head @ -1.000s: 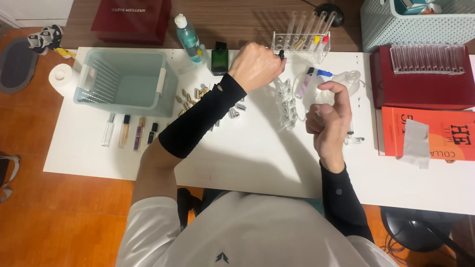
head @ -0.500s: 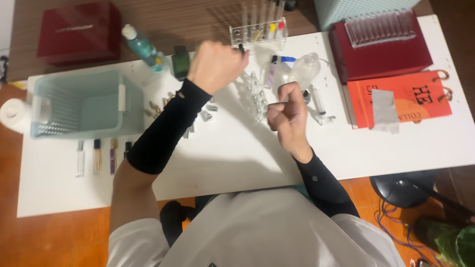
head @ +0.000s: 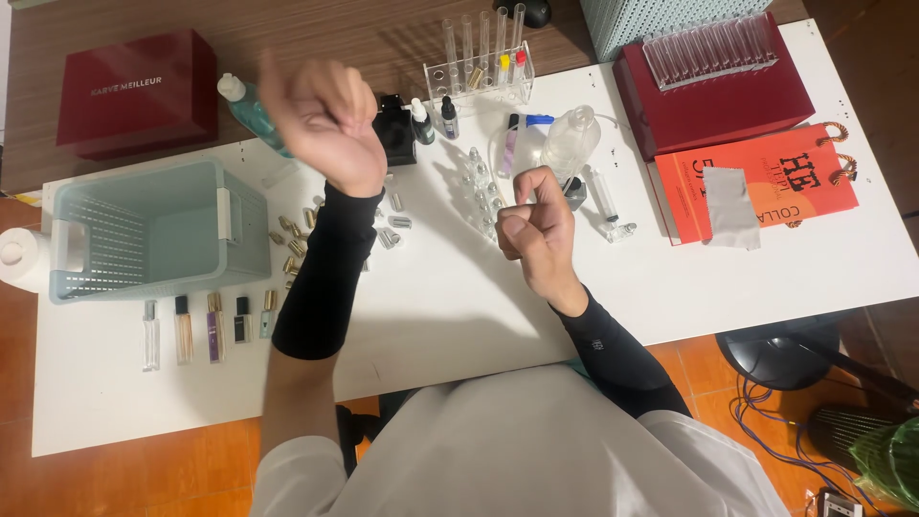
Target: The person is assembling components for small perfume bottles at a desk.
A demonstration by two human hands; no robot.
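Both hands are curled shut. The left hand (head: 325,120) is raised above the table (head: 459,287) near the teal bottle (head: 251,110) and the dark flask (head: 392,120), and whether it pinches anything cannot be told. The right hand (head: 536,230) is fisted beside the small clear vials (head: 481,187), with nothing visible inside it. A crate (head: 153,230) sits far left, filled sprayers (head: 206,325) below it, caps (head: 297,239) between. The step looks like small-vial handling; any next pick needs a fine fingertip pinch.

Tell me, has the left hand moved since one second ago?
Yes. The left hand has moved left, away from the tube rack, toward the teal bottle.
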